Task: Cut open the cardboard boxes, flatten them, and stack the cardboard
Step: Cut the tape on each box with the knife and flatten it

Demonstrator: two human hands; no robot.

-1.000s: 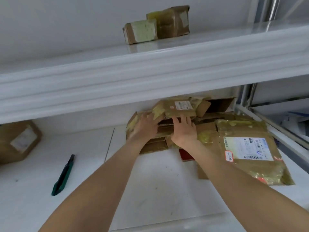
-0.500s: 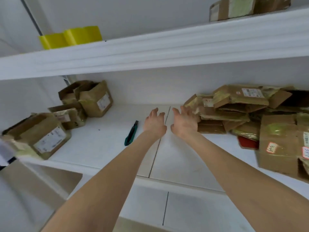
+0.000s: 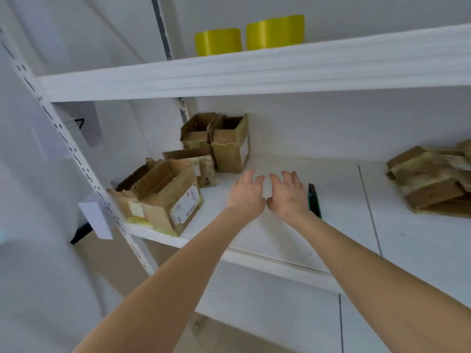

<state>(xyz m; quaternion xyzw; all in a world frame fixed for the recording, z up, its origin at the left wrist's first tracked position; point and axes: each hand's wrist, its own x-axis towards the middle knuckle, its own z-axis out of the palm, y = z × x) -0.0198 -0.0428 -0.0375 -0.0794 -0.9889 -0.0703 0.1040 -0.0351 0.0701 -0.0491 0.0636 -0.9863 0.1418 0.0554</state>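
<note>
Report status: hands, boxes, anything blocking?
Left hand and right hand open, empty, over white shelf. Brown cardboard boxes unflattened at left; flattened brown cardboard pile at right. Green utility knife lies beside right hand; nothing between hands and boxes.

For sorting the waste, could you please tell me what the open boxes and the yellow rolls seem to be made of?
The open boxes: brown cardboard, matte, with creased flaps; yellow rolls: probably plastic tape, given the smooth, glossy sheen.

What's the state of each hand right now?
Left hand: open, holding nothing.
Right hand: open, holding nothing; the knife lies beside it, ungripped.
</note>
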